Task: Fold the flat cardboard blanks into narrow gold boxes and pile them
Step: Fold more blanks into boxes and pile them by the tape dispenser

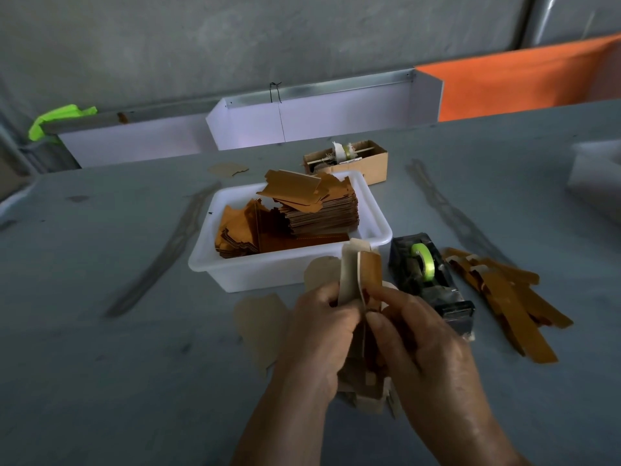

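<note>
A half-folded cardboard blank (361, 274), gold outside and pale inside, stands upright between both hands near the table's front. My left hand (319, 334) grips its left panel, fingers curled round the edge. My right hand (423, 344) pinches the right panel, thumb pressed on the fold. The blank's lower end shows below the hands. A white tub (268, 274) behind holds stacks of flat gold blanks (322, 210). Folded narrow gold boxes (507, 297) lie piled at the right.
A black tape dispenser (433, 280) with a green roll sits just right of the hands. Pale flat blanks (258, 321) lie on the grey table left of the hands. A small brown carton (349, 161) stands behind the tub, with white trays along the back.
</note>
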Tool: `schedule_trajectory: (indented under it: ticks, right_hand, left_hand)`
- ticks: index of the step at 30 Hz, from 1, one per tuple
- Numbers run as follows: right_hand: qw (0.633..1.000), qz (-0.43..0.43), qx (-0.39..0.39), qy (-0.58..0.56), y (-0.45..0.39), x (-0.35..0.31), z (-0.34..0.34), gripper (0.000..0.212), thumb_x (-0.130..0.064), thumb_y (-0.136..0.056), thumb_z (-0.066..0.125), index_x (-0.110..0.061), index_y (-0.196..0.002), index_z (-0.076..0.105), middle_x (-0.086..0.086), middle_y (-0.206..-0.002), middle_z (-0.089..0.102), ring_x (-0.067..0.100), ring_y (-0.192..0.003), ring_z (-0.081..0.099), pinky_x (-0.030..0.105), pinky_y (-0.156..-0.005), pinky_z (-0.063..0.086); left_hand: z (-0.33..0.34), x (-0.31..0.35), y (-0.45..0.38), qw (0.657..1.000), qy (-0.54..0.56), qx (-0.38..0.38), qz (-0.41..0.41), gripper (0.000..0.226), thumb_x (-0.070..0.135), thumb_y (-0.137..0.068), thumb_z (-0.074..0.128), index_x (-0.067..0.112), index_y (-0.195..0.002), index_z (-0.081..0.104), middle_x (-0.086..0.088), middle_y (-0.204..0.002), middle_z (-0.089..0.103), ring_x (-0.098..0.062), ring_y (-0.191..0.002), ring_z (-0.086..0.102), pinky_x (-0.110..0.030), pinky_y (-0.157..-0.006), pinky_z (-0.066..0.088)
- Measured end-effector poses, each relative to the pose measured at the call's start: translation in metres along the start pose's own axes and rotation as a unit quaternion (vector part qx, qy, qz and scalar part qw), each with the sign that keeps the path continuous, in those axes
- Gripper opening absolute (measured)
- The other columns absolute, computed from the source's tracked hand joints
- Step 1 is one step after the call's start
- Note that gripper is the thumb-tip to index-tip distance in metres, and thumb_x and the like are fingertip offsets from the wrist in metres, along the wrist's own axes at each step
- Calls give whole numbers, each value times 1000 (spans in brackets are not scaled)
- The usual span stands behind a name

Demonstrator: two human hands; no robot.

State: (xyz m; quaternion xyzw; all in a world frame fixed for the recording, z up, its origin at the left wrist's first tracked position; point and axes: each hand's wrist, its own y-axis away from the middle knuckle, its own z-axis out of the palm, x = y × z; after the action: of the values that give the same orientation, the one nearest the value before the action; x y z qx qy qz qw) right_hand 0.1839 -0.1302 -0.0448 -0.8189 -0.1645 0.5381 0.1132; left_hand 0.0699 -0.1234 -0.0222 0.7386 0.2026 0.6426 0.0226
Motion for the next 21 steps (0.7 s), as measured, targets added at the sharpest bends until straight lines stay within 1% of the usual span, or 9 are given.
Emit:
schedule_trajectory:
  ticks: [2,5,7,9,10,13,16,18,21]
  right_hand:
    - [1000,8,7,7,-1,2,1,44,-49,-81,45,-32,-119,60,-12,-98,61,1,-85,62,22,-71,57]
    - [999,28,10,24,-2,7,3,31,-28,-83,63,-38,-112,59,-9,-96,62,3,-85,62,26,-73,58]
    - [999,41,1,19,-1,8,1,35,-22,-82,66,-46,-105,55,-10,-92,64,3,-82,64,24,-71,58]
    - [998,61,-15,4,-1,7,-1,35,-24,-82,65,-51,-101,52,-12,-88,64,1,-78,64,19,-67,56]
    - [997,75,-10,-4,-2,9,-2,33,-27,-81,65,-50,-99,52,-13,-85,64,-1,-77,63,16,-63,54]
    - [984,161,17,-68,-10,15,-6,28,-36,-77,67,-39,-102,55,-13,-87,66,-1,-80,63,15,-63,50]
    - [947,241,-13,-214,-20,13,-11,17,-28,-81,66,-26,-98,64,-3,-84,72,10,-78,69,26,-70,54]
    - [941,244,-32,-234,-24,10,-14,8,-21,-83,64,-20,-91,67,1,-79,72,15,-74,70,27,-67,54]
    - [943,242,-32,-226,-27,12,-15,6,-18,-84,64,-16,-89,68,7,-80,72,23,-77,70,37,-75,55]
  left_hand:
    - [-4,2,0,1000,11,-23,-11,15,36,-90,60,31,-85,74,3,-83,75,-20,-87,69,-41,-81,55]
    - [-8,4,2,998,17,-66,-17,39,55,-83,60,24,-102,73,-5,-102,73,-26,-102,65,-49,-95,47]
    - [-9,1,2,997,3,-76,4,29,46,-85,62,24,-100,73,0,-98,74,-18,-97,67,-37,-88,49]
    - [-9,0,2,998,3,-66,17,13,28,-89,62,24,-92,74,4,-89,75,-8,-83,70,-21,-70,49]
    - [-9,0,2,998,6,-63,13,12,25,-90,62,25,-90,74,5,-88,75,-6,-80,70,-19,-66,49]
    - [-10,2,1,996,15,-83,-4,13,23,-89,62,24,-96,73,0,-90,75,-14,-86,71,-34,-78,56]
    - [-10,7,3,994,20,-106,-2,16,19,-86,65,20,-101,73,-3,-94,75,-20,-91,71,-40,-86,55]
    - [-11,8,3,995,26,-95,-9,15,17,-81,70,19,-96,72,-5,-94,75,-24,-93,70,-46,-90,53]
    - [-11,7,4,996,24,-84,-8,12,20,-77,72,19,-88,73,-6,-94,75,-27,-97,68,-52,-95,49]
